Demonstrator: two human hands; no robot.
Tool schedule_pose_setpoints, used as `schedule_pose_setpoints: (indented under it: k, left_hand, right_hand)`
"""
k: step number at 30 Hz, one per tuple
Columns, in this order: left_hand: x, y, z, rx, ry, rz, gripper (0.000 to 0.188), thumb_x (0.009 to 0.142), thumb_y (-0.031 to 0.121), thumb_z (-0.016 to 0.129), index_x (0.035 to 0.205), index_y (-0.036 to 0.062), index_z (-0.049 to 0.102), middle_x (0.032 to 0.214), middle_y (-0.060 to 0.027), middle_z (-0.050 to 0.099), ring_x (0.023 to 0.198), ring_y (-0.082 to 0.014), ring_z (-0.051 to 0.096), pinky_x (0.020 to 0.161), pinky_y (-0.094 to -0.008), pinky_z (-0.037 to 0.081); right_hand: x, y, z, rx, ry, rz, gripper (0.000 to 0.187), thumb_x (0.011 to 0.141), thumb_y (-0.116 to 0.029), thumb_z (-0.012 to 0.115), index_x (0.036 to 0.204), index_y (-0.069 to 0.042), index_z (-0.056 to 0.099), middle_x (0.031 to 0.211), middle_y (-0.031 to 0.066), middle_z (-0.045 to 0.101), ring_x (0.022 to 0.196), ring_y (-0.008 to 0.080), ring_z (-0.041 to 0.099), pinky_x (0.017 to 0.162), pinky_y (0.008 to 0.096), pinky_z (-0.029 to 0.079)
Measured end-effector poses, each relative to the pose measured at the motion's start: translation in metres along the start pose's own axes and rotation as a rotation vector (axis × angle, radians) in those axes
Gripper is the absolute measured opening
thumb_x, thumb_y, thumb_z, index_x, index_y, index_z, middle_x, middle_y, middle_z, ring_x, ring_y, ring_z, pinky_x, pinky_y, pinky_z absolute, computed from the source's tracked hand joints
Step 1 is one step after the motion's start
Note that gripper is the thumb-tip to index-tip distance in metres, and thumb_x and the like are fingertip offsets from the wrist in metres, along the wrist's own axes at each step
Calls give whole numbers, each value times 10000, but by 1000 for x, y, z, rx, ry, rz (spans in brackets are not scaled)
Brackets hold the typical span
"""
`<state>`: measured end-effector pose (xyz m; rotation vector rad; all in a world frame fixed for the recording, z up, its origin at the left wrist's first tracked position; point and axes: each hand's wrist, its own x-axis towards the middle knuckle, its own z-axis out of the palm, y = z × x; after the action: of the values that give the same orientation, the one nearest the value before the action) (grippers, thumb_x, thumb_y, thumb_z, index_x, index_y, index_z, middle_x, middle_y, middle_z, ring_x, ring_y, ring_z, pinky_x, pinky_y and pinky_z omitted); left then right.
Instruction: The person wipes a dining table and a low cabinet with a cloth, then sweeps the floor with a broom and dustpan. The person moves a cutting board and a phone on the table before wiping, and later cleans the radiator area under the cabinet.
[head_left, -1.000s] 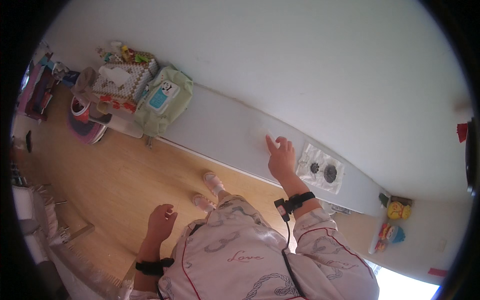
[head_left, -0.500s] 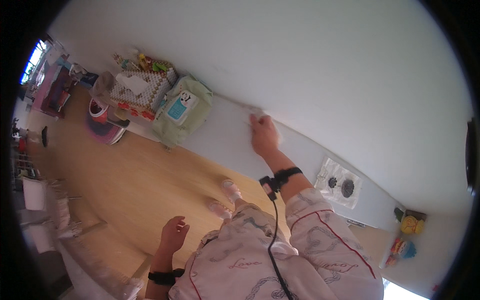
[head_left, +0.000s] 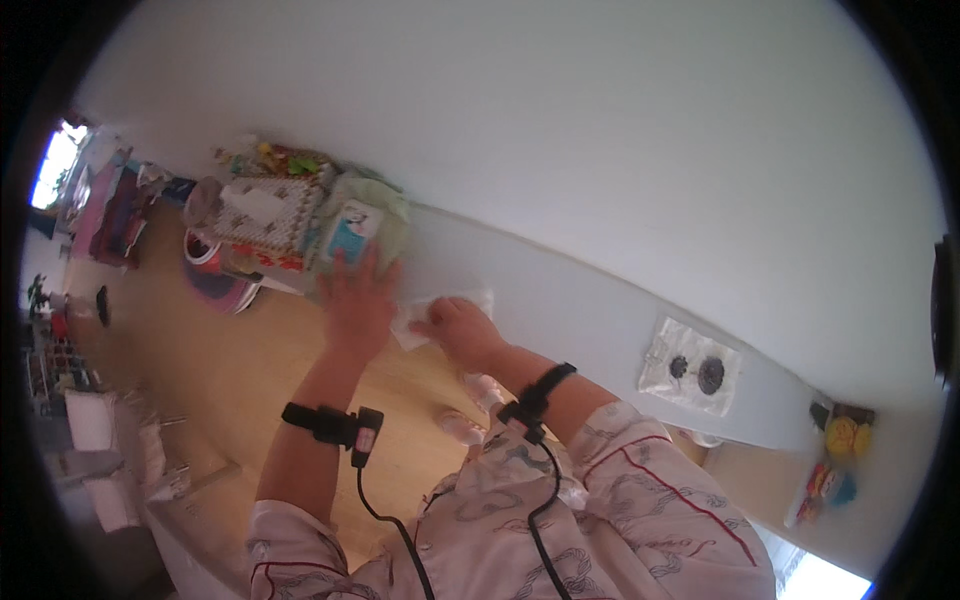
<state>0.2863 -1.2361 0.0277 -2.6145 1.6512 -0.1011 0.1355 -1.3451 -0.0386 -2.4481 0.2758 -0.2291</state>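
Pale shelf [head_left: 570,310], hands [head_left: 462,328] near edge

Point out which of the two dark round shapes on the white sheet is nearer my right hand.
The smaller shape, on the sheet's left side. The larger shape sits right of it, farther from your right hand.

You've a thin white sheet [head_left: 408,316], partly hidden, nr front edge of gray shelf [head_left: 570,310]; soft green pk [head_left: 396,212], blue-white top, lies just L.
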Motion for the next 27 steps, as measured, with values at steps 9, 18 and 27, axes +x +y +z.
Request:
schedule_pose_setpoints:
  k: [9,18,27]
  left_hand:
    - [27,-8,14,18,-59,-65,565,778,200,639,1310,274,466,1507,-16,194,1351,-435,155,1005,-639,253]
    - [18,-20,-5,-137,-61,8,536,728,172,684,1238,273,554,1512,-17,186,1374,-392,132,1044,-589,244]
    - [-29,-35,-22,-248,157,-10,508,733,144,675,1226,190,562,1495,-122,203,1360,-401,176,1067,-530,243]
  right_hand:
    - [-114,72,-80,-322,450,649,266,881,-171,519,1134,-172,602,895,104,542,853,296,548,739,394,461]
    - [4,49,-18,-202,360,381,287,853,-143,531,1131,-173,597,902,107,531,874,296,550,734,400,469]
    - [16,-27,38,-82,33,-28,266,764,-56,525,996,-140,626,933,131,519,915,318,540,788,395,466]
